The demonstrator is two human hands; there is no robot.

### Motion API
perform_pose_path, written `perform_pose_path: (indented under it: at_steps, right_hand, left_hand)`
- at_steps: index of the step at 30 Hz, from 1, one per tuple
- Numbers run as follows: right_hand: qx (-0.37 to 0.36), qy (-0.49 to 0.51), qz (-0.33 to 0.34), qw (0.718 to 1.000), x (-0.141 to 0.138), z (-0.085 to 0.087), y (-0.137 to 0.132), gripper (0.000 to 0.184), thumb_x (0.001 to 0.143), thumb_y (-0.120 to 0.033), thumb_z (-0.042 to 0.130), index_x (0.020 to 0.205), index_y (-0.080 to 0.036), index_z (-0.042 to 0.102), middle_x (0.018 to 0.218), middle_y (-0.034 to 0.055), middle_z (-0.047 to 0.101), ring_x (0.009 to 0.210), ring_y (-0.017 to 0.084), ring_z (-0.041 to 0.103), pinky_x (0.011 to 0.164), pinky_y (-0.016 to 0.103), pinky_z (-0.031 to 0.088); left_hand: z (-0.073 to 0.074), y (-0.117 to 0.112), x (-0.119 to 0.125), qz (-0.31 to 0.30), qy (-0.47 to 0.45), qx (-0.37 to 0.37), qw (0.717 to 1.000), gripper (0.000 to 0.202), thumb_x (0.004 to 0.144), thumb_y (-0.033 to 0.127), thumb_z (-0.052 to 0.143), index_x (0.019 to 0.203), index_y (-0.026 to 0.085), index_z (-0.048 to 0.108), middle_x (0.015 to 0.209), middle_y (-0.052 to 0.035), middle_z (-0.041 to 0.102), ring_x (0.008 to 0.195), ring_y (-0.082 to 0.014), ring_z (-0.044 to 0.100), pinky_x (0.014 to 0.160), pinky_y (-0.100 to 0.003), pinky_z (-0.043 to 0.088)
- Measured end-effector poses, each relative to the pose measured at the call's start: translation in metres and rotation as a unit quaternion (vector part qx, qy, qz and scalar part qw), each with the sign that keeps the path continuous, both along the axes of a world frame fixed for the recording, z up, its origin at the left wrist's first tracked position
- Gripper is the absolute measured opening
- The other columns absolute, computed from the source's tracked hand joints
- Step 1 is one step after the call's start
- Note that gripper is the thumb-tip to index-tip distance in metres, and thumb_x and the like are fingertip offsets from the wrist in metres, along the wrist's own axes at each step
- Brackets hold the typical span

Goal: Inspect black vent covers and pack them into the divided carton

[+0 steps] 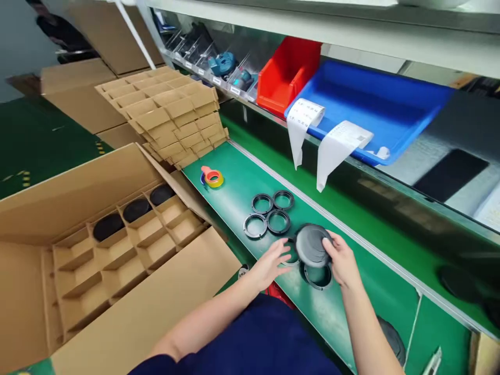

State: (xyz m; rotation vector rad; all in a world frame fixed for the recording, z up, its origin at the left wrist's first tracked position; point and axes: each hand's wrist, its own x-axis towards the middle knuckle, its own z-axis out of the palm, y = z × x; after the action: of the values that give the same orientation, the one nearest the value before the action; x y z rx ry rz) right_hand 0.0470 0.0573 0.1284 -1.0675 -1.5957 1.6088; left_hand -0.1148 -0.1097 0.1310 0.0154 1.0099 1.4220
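My right hand [344, 259] grips a round black disc [312, 246] by its right edge, thumb on top. The disc is tilted and held above the green bench. My left hand [271, 265] is just left of the disc, fingers apart and holding nothing. Partly hidden under the disc is a black ring [320, 287]. Another ring [289, 263] lies behind my left fingertips. Farther up the bench, several more black rings [267, 223] sit close together. Beside my right forearm lies a dark round piece [391, 338], partly covered by the arm.
At left stands an open carton [211, 260] with cardboard dividers; black discs [136, 210] fill some back cells. Stacked dividers [167, 112] stand behind it. A tape roll [214, 179], a utility knife [433, 362], a red bin [289, 73] and a blue tray [375, 104] with paper labels [339, 148] are around.
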Motion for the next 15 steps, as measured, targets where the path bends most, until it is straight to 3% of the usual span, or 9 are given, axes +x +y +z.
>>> perform_pose_path:
  at_steps: [2,6,10,13,15]
  right_hand:
    - [-0.021,0.016,0.035,0.999,-0.007,0.010,-0.021,0.057,0.083,-0.059,0.074,0.121,-0.018,0.067,0.118,0.0102,0.069,0.106,0.027,0.064,0.095,0.041,0.053]
    - [-0.008,0.022,0.070,0.997,-0.034,0.031,-0.056,0.052,0.090,-0.058,0.065,0.125,-0.020,0.066,0.128,0.0092,0.064,0.116,0.028,0.060,0.102,0.040,0.048]
    - [0.032,-0.003,0.084,0.996,-0.033,0.042,-0.069,0.050,0.099,-0.057,0.049,0.131,-0.021,0.061,0.131,0.0093,0.062,0.119,0.027,0.058,0.102,0.040,0.048]
    - [0.139,-0.036,0.069,0.987,-0.031,0.040,-0.070,0.054,0.099,-0.053,0.049,0.141,-0.020,0.051,0.138,0.0115,0.055,0.125,0.028,0.053,0.108,0.044,0.043]
    - [0.249,-0.094,0.025,0.964,-0.031,0.042,-0.074,0.060,0.098,-0.050,0.051,0.147,-0.017,0.043,0.147,0.0160,0.044,0.135,0.031,0.042,0.114,0.049,0.036]
  left_hand:
    - [0.012,0.007,-0.005,-0.004,-0.060,0.029,0.998,0.063,0.085,0.073,0.058,0.133,0.033,0.054,0.138,-0.0079,0.054,0.126,-0.0305,0.051,0.102,-0.054,0.044]
    - [0.026,0.005,-0.007,0.025,-0.193,0.041,0.980,0.057,0.091,0.061,0.059,0.116,0.010,0.066,0.113,-0.0160,0.069,0.117,-0.0320,0.060,0.105,-0.048,0.045]
    - [0.028,0.002,-0.005,0.055,-0.197,0.046,0.978,0.044,0.097,0.050,0.054,0.110,0.010,0.069,0.105,-0.0103,0.073,0.105,-0.0242,0.066,0.104,-0.039,0.048]
    - [0.031,0.008,-0.007,0.059,-0.194,0.046,0.978,0.042,0.100,0.047,0.051,0.109,0.010,0.069,0.102,-0.0085,0.074,0.098,-0.0210,0.069,0.101,-0.035,0.051]
    - [0.039,0.010,-0.006,0.043,-0.189,0.048,0.980,0.035,0.101,0.041,0.050,0.112,0.013,0.068,0.100,-0.0056,0.075,0.093,-0.0179,0.070,0.098,-0.032,0.052]
